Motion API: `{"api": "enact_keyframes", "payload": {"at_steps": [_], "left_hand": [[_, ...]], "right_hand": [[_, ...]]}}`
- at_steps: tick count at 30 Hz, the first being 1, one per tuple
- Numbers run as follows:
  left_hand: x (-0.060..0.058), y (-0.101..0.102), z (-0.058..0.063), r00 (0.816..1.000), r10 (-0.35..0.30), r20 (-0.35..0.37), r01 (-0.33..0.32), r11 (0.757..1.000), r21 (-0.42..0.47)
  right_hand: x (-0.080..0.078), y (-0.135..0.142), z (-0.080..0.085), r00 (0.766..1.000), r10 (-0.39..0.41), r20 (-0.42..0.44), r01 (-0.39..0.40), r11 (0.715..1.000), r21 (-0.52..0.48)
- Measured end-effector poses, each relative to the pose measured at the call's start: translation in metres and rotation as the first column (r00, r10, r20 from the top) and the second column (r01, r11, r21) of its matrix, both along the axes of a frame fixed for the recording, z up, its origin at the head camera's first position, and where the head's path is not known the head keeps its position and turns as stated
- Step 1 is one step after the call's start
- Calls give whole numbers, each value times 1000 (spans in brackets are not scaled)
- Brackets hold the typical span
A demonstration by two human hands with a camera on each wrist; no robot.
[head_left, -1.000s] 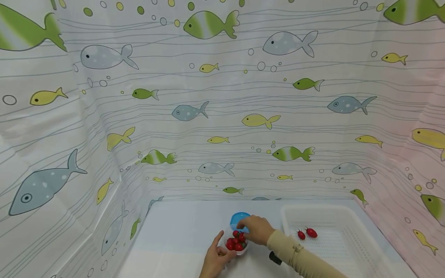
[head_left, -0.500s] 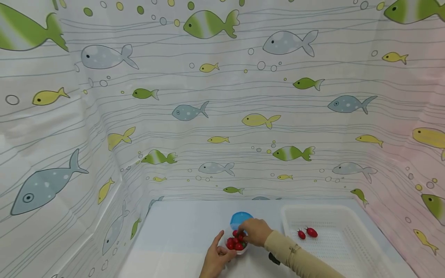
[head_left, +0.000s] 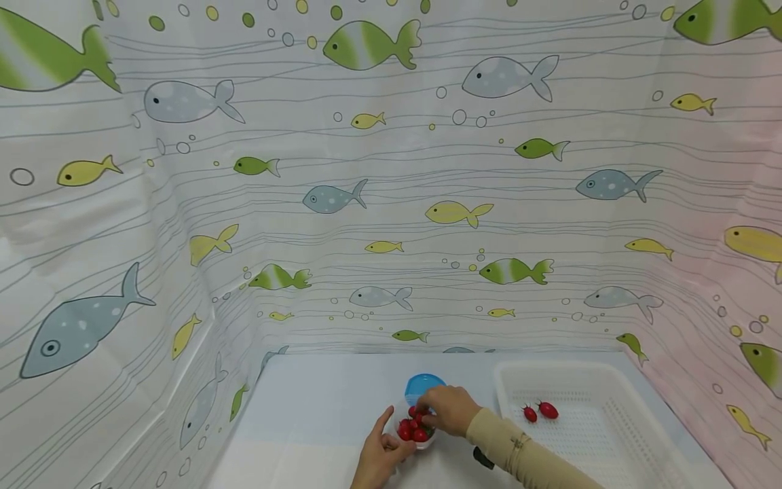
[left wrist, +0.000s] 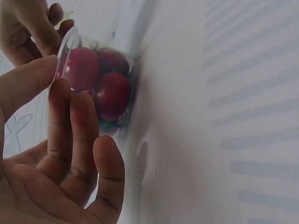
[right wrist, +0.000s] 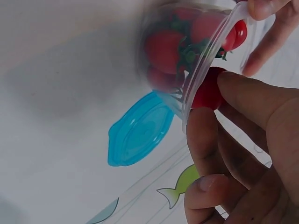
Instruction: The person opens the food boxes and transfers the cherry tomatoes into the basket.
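Observation:
A clear plastic tub (right wrist: 200, 74) filled with several red cherry tomatoes (head_left: 405, 429) stands on the table. My left hand (head_left: 380, 454) holds it from the left and near side, with thumb and fingertips at its rim in the left wrist view. Over the tub's mouth is my right hand (head_left: 455, 409). Its thumb and fingers pinch a cherry tomato (right wrist: 210, 91) at the opening, beside the other tomatoes. Green stems show among the fruit inside. Just behind the tub lies a blue lid (head_left: 423, 384), partly covered by the right hand in the head view.
To the right stands a white perforated basket (head_left: 568, 367) with two red tomatoes (head_left: 548, 409) on its floor. A small black object (head_left: 482, 456) shows under the right forearm. A fish-patterned curtain (head_left: 427, 149) surrounds the white table (head_left: 318, 407) at the back and sides.
The right hand has come slightly down and nearer, its fingertips lower at the tub's mouth. The left hand, tub, lid and basket have stayed in place.

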State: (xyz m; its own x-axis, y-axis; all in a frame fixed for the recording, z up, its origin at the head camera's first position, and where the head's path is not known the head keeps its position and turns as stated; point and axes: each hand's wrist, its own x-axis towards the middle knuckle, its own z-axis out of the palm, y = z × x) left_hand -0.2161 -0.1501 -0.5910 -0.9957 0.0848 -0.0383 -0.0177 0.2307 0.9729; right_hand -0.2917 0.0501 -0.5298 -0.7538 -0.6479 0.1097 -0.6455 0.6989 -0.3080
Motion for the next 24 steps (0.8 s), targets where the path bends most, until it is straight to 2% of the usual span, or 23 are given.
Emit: {"api": "enact_keyframes", "payload": {"at_steps": [13,21,24], "left_hand": [[0,0,-1,1000,0,6,0,1000,4],[1,0,1,1000,1,13,-1,1000,11],[-1,0,0,1000,-2,9,2,1000,2]], "right_hand": [[3,6,11,1000,-20,-12,19,998,-54],[7,17,27,997,-44,-56,38,994,-98],[8,24,34,997,-58,-48,51,990,-130]]}}
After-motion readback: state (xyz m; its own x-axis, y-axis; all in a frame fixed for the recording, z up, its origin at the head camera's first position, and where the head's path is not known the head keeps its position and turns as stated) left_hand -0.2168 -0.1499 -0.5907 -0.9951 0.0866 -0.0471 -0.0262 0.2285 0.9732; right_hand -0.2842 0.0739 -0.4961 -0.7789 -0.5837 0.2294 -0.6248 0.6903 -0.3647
